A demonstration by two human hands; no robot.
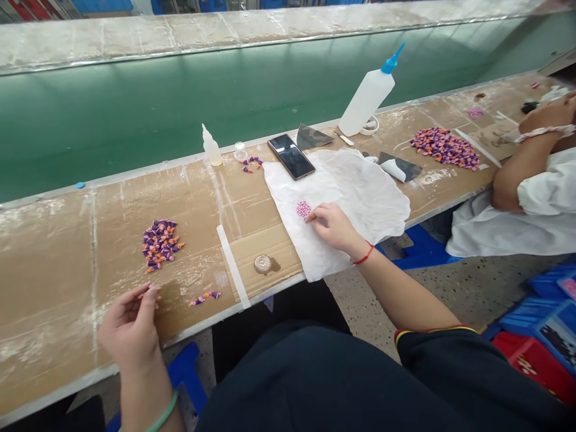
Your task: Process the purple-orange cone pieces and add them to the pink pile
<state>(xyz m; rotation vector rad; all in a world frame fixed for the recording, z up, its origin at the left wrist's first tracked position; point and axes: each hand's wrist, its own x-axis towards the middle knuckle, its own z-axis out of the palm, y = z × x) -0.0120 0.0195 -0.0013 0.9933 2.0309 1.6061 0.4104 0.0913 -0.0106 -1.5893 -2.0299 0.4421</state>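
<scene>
My left hand (130, 327) rests near the bench's front edge with its fingers pinched on a small purple-and-orange piece (150, 291). A pile of the same pieces (159, 243) lies just beyond it, and a few loose ones (204, 297) sit to its right. My right hand (330, 225) lies on a crumpled white sheet (360, 198), fingertips pinched at a small cluster of pink pieces (303, 209). Whether it grips one I cannot make out.
A phone (291, 156), a small glue bottle (211, 147), a large blue-capped squeeze bottle (366, 96) and a clear cap (262, 263) stand on the cardboard-covered bench (54, 264). A green conveyor belt (135, 102) runs behind. A co-worker's arm (517, 162) and another pile (443, 147) are at right.
</scene>
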